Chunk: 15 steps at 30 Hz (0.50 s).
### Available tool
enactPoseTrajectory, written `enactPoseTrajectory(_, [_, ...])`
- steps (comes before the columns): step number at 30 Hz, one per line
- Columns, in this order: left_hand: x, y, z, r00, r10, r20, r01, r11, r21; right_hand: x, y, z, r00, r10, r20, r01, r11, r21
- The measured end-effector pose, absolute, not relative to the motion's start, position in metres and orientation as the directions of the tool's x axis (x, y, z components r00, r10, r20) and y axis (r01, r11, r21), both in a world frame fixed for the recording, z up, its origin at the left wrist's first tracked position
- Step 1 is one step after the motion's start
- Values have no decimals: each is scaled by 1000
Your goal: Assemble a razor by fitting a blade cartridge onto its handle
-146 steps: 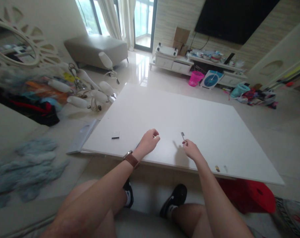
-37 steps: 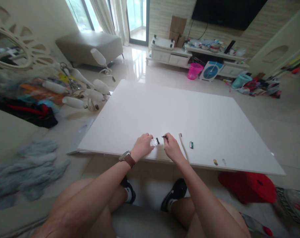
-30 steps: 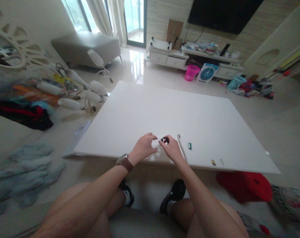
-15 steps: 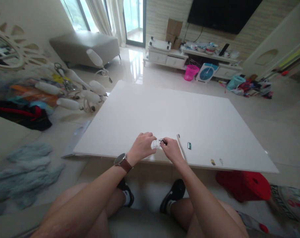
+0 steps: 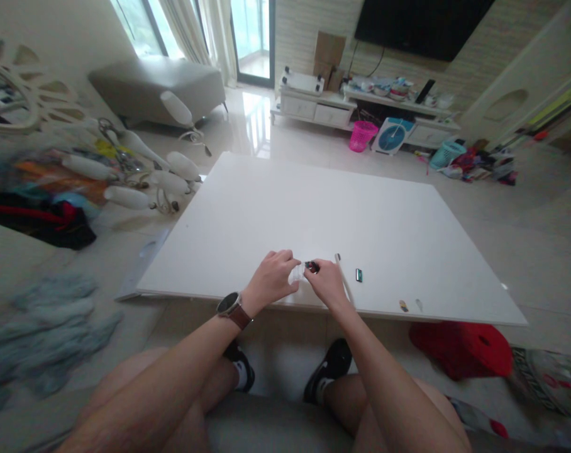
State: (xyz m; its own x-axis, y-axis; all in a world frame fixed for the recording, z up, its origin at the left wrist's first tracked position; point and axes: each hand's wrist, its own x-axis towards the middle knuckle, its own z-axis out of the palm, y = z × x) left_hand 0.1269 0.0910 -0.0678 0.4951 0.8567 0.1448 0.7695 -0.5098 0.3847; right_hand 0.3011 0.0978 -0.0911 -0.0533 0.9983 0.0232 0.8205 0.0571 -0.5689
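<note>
Both hands work close together over the near edge of a large white board [image 5: 384, 214]. My left hand [image 5: 272, 280] is closed, pinching a small clear plastic packet [image 5: 296, 274]. My right hand [image 5: 327, 286] is closed too, its fingertips pinching a small dark part [image 5: 311, 267] right at the packet's end. A thin white handled tool [image 5: 342, 280] lies on the board just right of my right hand. A small green and black piece [image 5: 359, 274] rests a little further right. A brown-strapped watch [image 5: 231, 307] is on my left wrist.
Two tiny bits [image 5: 402, 306] lie near the board's front right. A red stool [image 5: 460, 349] sits below the board's right corner. A chandelier with white glass shades [image 5: 144, 176] lies on the floor at left, a blue-grey rug [image 5: 44, 321] nearer. My knees and black shoes [image 5: 330, 371] are below.
Five seconds ago my hands were apart, the right one holding the white tool upright. That tool now lies on the board. In the last second my hands stayed together on the packet and dark part.
</note>
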Motion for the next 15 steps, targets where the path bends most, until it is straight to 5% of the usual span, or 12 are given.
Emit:
enactPoseTrajectory(6, [113, 103, -72, 369, 920, 130, 837, -390, 384, 304, 98, -85, -9, 996, 89, 786, 63, -615])
enactPoseTrajectory(10, [62, 129, -81, 28, 999, 36, 938, -38, 345, 305, 97, -83, -8, 996, 84, 751, 61, -657])
enactPoseTrajectory(15, [-5, 141, -94, -341, 930, -140, 915, 362, 177, 307, 98, -87, -43, 995, 94, 734, 96, -673])
